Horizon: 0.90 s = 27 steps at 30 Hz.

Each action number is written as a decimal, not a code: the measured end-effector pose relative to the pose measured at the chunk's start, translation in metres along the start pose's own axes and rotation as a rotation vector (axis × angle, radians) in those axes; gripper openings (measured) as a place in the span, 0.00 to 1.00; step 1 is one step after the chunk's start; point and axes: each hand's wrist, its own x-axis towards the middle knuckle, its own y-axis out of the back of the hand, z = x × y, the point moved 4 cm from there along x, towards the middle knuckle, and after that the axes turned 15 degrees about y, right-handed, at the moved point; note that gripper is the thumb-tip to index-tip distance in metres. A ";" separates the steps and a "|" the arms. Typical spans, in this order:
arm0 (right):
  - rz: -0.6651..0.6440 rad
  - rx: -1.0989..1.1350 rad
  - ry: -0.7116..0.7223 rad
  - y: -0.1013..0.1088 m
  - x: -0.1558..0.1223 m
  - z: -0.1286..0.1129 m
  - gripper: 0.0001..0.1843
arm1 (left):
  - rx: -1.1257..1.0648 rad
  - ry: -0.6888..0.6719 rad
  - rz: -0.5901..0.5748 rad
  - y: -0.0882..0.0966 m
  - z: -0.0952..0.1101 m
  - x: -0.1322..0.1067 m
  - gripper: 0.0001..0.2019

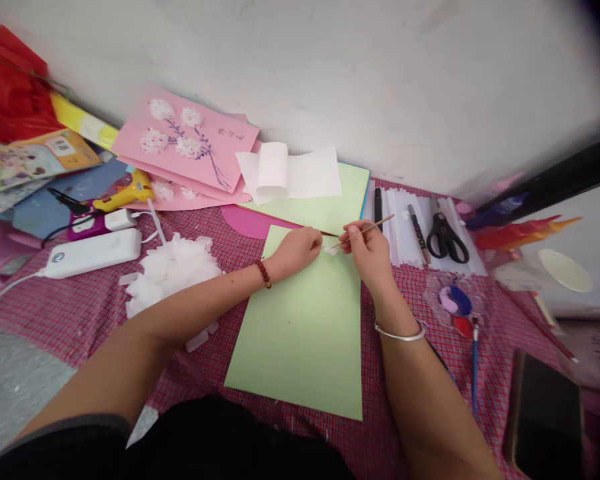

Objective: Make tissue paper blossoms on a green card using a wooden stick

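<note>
A light green paper sheet (305, 333) lies on the red checked cloth in front of me. My left hand (295, 250) rests closed at the sheet's top edge, pinching a small white tissue piece (331, 248). My right hand (370, 250) is closed on a thin wooden stick (367, 230) whose tip touches that tissue piece. A red bead bracelet is on my left wrist and a silver bangle on my right.
A pile of white tissue bits (170, 270) sits to the left, with a white power bank (93, 253) and yellow glue gun (125, 193). Pink flower cards (185, 140) lean at the wall. Scissors (447, 237), pens, a paint palette (455, 303), brush and phone (545, 413) lie right.
</note>
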 end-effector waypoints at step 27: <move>-0.155 -0.143 0.076 -0.017 0.001 -0.016 0.14 | -0.079 -0.177 0.061 -0.012 -0.007 -0.017 0.08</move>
